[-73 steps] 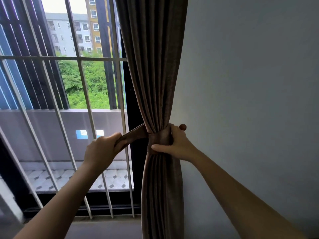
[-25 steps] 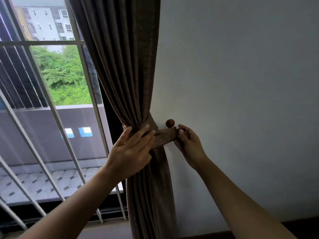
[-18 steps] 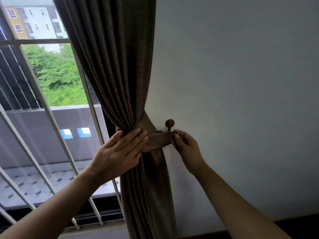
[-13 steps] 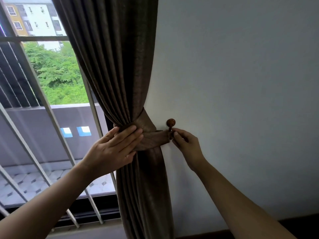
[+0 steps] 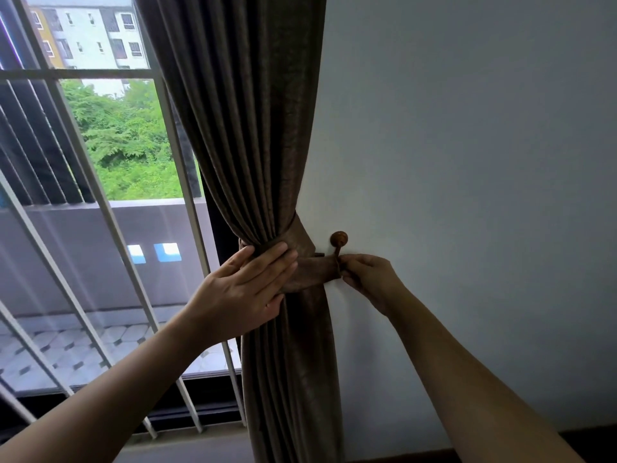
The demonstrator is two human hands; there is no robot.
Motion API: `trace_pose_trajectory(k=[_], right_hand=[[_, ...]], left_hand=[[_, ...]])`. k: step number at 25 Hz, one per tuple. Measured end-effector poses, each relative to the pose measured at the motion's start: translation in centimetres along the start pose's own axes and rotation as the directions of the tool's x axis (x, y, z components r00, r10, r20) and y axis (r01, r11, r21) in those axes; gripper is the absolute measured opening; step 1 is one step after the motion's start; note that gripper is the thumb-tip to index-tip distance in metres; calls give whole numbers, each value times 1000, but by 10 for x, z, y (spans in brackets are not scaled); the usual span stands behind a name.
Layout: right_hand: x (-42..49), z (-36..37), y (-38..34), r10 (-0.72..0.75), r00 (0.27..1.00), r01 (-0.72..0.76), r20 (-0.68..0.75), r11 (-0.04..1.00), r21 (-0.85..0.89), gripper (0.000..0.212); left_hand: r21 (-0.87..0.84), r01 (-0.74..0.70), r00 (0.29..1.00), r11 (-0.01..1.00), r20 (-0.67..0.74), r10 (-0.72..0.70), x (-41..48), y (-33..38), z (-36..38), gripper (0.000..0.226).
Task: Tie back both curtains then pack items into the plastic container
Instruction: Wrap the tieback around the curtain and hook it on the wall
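Note:
A brown curtain (image 5: pixel 240 128) hangs at the window's right edge, gathered at mid height by a brown tieback band (image 5: pixel 310 269). My left hand (image 5: pixel 247 289) lies flat on the gathered folds and the band, fingers spread. My right hand (image 5: pixel 367 279) pinches the band's right end just below a round wooden wall hook (image 5: pixel 339 239). The band's end sits at the hook's stem. No plastic container is in view.
A pale wall (image 5: pixel 467 162) fills the right half. White window bars (image 5: pixel 100 208) cross the glass on the left, with a balcony and trees outside. A dark skirting (image 5: pixel 574 439) runs along the wall's foot at the lower right.
The band, pulled out to the left at first, is now wrapped around the curtain. My right hand has brought its end up to the wall hook while my left hand presses the folds.

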State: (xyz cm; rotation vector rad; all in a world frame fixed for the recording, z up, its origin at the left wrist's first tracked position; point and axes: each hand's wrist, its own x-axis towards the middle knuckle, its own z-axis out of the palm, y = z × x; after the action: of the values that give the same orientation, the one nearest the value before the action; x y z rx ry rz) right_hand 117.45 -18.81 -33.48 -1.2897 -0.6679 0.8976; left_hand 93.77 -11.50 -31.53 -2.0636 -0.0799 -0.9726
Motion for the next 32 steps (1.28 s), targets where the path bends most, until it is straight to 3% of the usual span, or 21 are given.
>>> trace_pose_trajectory(k=[2,5,10,15,22,24,26,28,30,32], right_hand=[[-1,-1,9,-23,1000,23,-3,999,-42,14],[-4,-4,28,-210,978,208,7,966,-156,16],[-3,2,43,-464,886,425,5,808,-407,18],[1,4,45,-572,820,495,-12,721,-485,16],[16,1,32,-572,819,455,-30,682,-573,7],[15,-1,32,-529,847,404,-47,699,-590,9],[12,-2,29,-366,930,291,-41,798,-527,12],[7,-1,17,-95,995,88,-16,966,-241,16],[0,1,4,95,994,-94,54,995,-11,27],[-6,4,-5,177,980,-187,96,976,108,35]], left_hand=[[-4,1,1000,1000,-1,-1,2,0,1,39],[-24,13,1000,1000,13,-13,2,1,2,39],[-21,22,999,1000,26,-22,0,1,2,40],[4,41,999,999,4,-41,0,7,6,40],[-1,47,999,999,-10,-47,2,10,11,41],[-1,59,998,998,-17,-59,1,11,10,42],[-15,76,997,997,-21,-76,1,12,10,42],[-28,89,996,996,-17,-89,0,14,10,42],[-37,91,996,995,-12,-91,-1,15,11,40],[-35,93,996,995,-12,-94,-1,16,13,40]])
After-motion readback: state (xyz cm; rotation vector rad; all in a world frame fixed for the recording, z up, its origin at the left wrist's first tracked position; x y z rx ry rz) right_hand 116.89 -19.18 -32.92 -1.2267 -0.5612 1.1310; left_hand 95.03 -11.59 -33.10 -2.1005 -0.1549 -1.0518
